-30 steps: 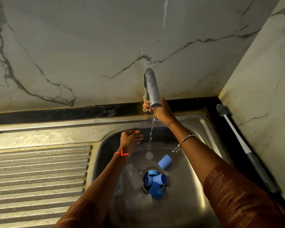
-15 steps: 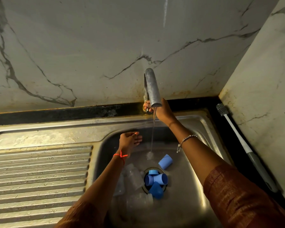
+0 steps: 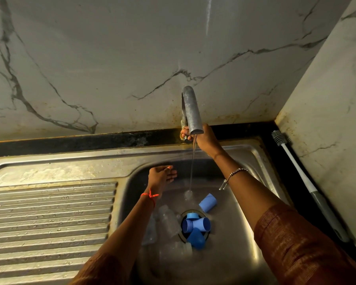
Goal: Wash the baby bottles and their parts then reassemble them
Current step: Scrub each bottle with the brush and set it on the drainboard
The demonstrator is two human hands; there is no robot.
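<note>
Steel sink (image 3: 70, 167): I see every part lying in its basin, round the drain (image 3: 193, 210).
Caps (image 3: 201, 224): blue, clustered in the drain, one more just beyond it.
Bottles (image 3: 169, 221): clear, just left of the drain, apart from my fingers.
Left hand (image 3: 161, 175): beyond the drain, fingers loose, holding nothing.
Right hand (image 3: 206, 138): farther beyond, fingers curled round the tap (image 3: 191, 112) base.
Water (image 3: 192, 167): thin stream landing just beyond the drain.

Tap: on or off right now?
On. A thin stream of water falls from the tap to the sink floor; the right hand grips its base.

no legible text or labels
</note>
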